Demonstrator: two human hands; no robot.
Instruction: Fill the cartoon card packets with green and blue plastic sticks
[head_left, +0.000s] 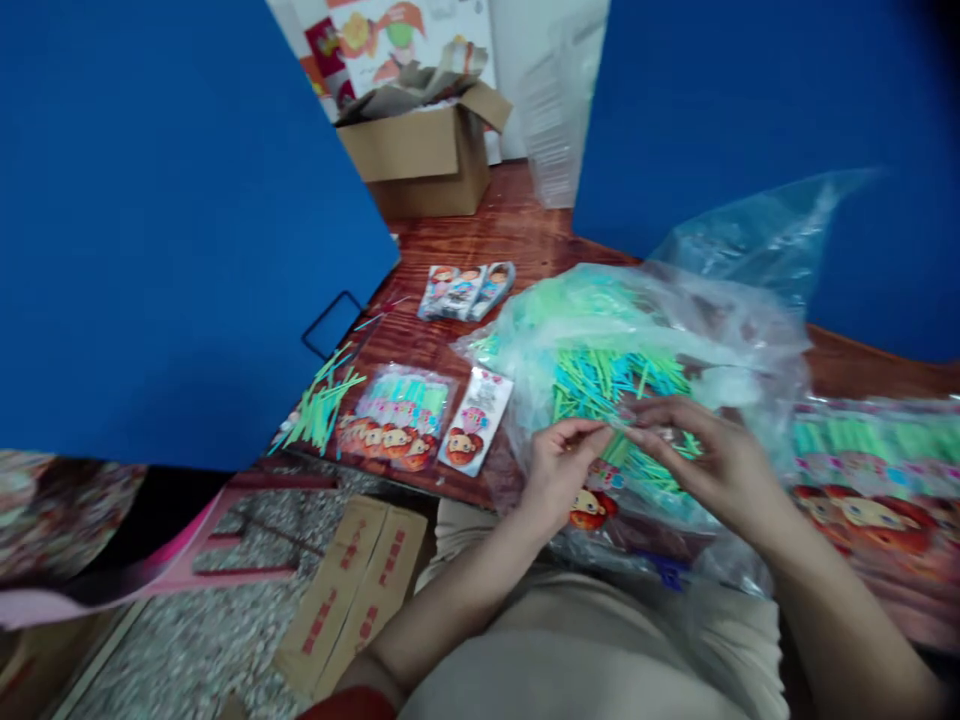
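My left hand [559, 465] and my right hand [701, 455] meet at the fingertips over a big clear plastic bag [675, 330] full of thin green and blue sticks [607, 385]. Both pinch together at something thin, apparently a small clear packet with a cartoon print [592, 505] that hangs below the fingers. The motion blur hides what exactly each finger grips. The bag rests on a red-brown wooden table [517, 235] at its near edge, partly over my lap.
A filled cartoon packet [397, 415], a header card [474, 420] and loose green sticks [322, 400] lie left of the bag. More packets [465, 290] lie farther back, a pile of filled ones [877, 480] at right. An open cardboard box [424, 150] stands behind; a flat carton [352, 590] lies on the floor.
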